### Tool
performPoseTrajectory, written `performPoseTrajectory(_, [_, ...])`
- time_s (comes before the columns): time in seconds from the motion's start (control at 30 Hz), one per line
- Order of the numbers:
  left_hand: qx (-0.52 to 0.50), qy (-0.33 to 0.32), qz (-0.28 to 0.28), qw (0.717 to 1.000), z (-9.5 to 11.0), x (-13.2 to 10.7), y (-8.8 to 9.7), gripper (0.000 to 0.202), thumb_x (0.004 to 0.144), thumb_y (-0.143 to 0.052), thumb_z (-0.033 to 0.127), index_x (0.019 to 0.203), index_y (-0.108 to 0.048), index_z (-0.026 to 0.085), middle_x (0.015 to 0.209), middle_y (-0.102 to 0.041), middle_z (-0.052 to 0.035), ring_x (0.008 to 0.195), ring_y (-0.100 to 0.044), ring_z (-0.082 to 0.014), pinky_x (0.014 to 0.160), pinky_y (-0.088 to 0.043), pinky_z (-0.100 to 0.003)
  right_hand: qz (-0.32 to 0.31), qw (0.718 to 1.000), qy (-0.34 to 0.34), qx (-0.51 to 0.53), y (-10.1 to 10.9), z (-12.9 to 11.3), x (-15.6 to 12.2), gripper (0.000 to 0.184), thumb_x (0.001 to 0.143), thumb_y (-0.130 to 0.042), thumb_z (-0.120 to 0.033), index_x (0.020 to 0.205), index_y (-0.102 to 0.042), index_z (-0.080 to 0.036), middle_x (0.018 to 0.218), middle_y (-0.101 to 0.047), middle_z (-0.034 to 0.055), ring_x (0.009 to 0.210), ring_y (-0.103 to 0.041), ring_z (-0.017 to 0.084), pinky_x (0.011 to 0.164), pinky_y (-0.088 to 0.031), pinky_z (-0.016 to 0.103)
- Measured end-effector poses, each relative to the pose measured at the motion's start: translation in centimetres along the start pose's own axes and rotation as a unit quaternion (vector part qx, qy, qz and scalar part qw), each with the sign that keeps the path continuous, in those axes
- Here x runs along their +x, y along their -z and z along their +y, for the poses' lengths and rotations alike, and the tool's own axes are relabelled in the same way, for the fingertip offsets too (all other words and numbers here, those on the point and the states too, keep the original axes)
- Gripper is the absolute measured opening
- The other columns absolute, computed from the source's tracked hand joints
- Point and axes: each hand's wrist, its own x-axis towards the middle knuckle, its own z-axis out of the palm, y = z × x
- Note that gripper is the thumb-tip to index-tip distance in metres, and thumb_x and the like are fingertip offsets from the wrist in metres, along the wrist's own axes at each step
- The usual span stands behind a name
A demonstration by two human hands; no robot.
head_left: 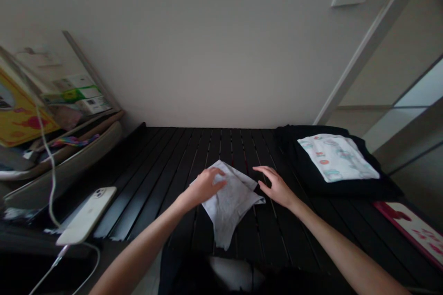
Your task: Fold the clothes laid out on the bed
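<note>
A light grey pair of underpants (228,209) lies spread on the black slatted surface (155,170) in front of me, its narrow end towards me and a corner folded at the right. My left hand (207,184) is over its upper left part, thumb and fingers apart; I cannot tell whether the fingertips touch the fabric. Just off its right edge, my right hand (275,187) hovers with fingers and thumb spread and nothing between them.
Dark folded fabric (294,161) at the right carries a white printed folded cloth (337,156). A red-edged item (411,226) lies nearer. At left are a white phone (88,215) on a cable and a filled bin (69,156). The wall (214,55) borders the far edge.
</note>
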Motion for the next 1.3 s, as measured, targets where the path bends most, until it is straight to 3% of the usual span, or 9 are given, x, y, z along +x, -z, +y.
performPoseTrajectory(0.13, [0.121,-0.019,-0.084,0.989,3.4,-5.4,-2.5,0.058,0.068,-0.073,0.051,0.116,-0.058,0.023,0.133,-0.055,-0.0112,0.132,-0.040,-0.0364,0.106,-0.034,-0.054,-0.194,0.978,0.077,0.017,1.1,-2.2,-0.5,0.053,0.076,-0.060,-0.026,0.129,-0.054,-0.025,0.138,-0.048,0.0101,0.130,-0.040,0.026,0.106,-0.035,0.044])
performPoseTrajectory(0.27, [0.173,0.014,-0.084,0.981,3.8,-7.8,-3.8,0.047,0.071,-0.068,0.032,0.116,-0.057,0.024,0.144,-0.044,-0.0110,0.137,-0.032,-0.0369,0.109,-0.028,-0.055,-0.226,0.972,0.060,0.010,1.1,-3.2,-1.1,0.036,0.075,-0.058,-0.018,0.109,-0.064,-0.026,0.136,-0.052,0.0057,0.131,-0.039,0.024,0.109,-0.030,0.045])
performPoseTrajectory(0.43, [0.125,0.056,-0.041,0.990,3.3,-6.9,-1.5,0.025,0.078,-0.048,0.014,0.099,-0.058,0.022,0.101,-0.069,-0.0065,0.098,-0.064,-0.0220,0.090,-0.046,-0.033,-0.159,0.984,0.025,0.075,1.4,-5.1,-0.7,0.025,0.075,-0.047,-0.010,0.089,-0.063,-0.022,0.123,-0.061,0.0071,0.118,-0.054,0.022,0.101,-0.040,0.039])
performPoseTrajectory(0.77, [0.016,0.073,0.246,0.967,1.3,-3.7,4.1,0.024,0.083,-0.041,0.013,0.100,-0.056,0.021,0.092,-0.066,-0.0039,0.083,-0.062,-0.0178,0.074,-0.044,-0.027,0.139,0.989,-0.033,0.039,5.3,-11.4,2.5,0.021,0.082,-0.045,-0.019,0.093,-0.063,-0.021,0.089,-0.069,0.0032,0.076,-0.064,0.017,0.071,-0.049,0.027])
performPoseTrajectory(1.0, [-0.245,0.073,0.277,0.926,0.4,-2.2,5.0,0.012,0.085,-0.044,0.026,0.091,-0.052,0.020,0.074,-0.056,0.0015,0.065,-0.050,-0.0124,0.055,-0.035,-0.020,0.198,0.980,-0.018,0.007,6.7,-11.8,3.1,0.020,0.089,-0.049,-0.032,0.102,-0.060,-0.021,0.096,-0.069,0.0070,0.085,-0.066,0.020,0.075,-0.050,0.031])
performPoseTrajectory(1.07, [-0.316,0.074,0.230,0.918,0.3,-2.3,5.4,0.013,0.083,-0.049,0.031,0.089,-0.052,0.019,0.070,-0.054,0.0028,0.061,-0.047,-0.0112,0.053,-0.032,-0.019,0.150,0.988,-0.037,0.013,7.7,-11.8,2.7,0.021,0.089,-0.051,-0.037,0.099,-0.060,-0.020,0.091,-0.069,0.0070,0.082,-0.065,0.020,0.071,-0.050,0.030])
performPoseTrajectory(1.17, [-0.378,0.066,0.094,0.919,0.2,-3.2,6.7,0.022,0.080,-0.057,0.038,0.087,-0.053,0.018,0.069,-0.054,0.0030,0.058,-0.048,-0.0101,0.053,-0.033,-0.019,-0.070,0.992,-0.060,0.085,10.1,-11.8,2.2,0.025,0.087,-0.054,-0.042,0.093,-0.061,-0.019,0.079,-0.067,0.0035,0.073,-0.063,0.017,0.063,-0.047,0.026])
performPoseTrajectory(1.23, [-0.370,0.043,-0.018,0.928,0.0,-3.6,7.7,0.026,0.081,-0.059,0.042,0.088,-0.055,0.017,0.074,-0.058,0.0010,0.061,-0.051,-0.0110,0.056,-0.038,-0.020,-0.242,0.961,-0.075,0.114,11.8,-11.4,2.4,0.027,0.085,-0.057,-0.044,0.090,-0.061,-0.018,0.069,-0.062,-0.0006,0.062,-0.057,0.013,0.054,-0.042,0.022])
performPoseTrajectory(1.3, [-0.294,0.008,-0.083,0.952,-0.6,-2.9,8.5,0.027,0.082,-0.058,0.043,0.090,-0.059,0.017,0.080,-0.062,-0.0013,0.068,-0.055,-0.0132,0.063,-0.043,-0.023,-0.341,0.932,-0.085,0.090,12.7,-10.3,3.6,0.027,0.084,-0.059,-0.044,0.088,-0.062,-0.018,0.061,-0.056,-0.0037,0.054,-0.050,0.011,0.049,-0.035,0.021])
